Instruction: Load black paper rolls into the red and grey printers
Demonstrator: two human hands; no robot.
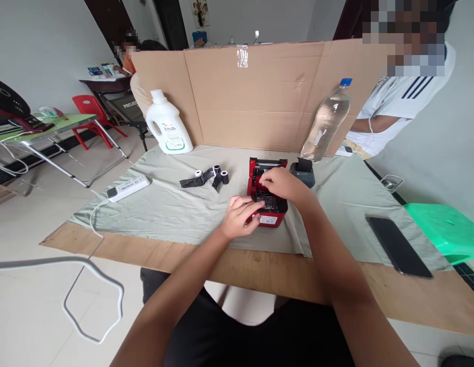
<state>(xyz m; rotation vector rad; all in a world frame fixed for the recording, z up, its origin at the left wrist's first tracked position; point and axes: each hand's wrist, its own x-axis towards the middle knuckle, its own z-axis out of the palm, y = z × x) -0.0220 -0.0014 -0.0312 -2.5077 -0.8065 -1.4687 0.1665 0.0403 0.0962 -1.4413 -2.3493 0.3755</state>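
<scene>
A small red and black machine (270, 219) stands on the grey cloth, in front of me. My left hand (240, 216) rests at its near left side, fingers apart, with the fingertips on the dark top panel. Over the machine's open rear part is my right hand (281, 183), its fingers bent together above the inside; whatever they may pinch is too small to make out. Black ribbon rolls with white cores (217, 176) lie to the left of the machine. A dark grey device (303, 174) sits just behind and right of my right hand.
On the cloth are a power strip (129, 188), a white jug (168, 125), a water bottle (327, 122) and a phone (398, 246). A cardboard screen (256, 97) stands behind. A person (405, 102) is at the right, others at the back left.
</scene>
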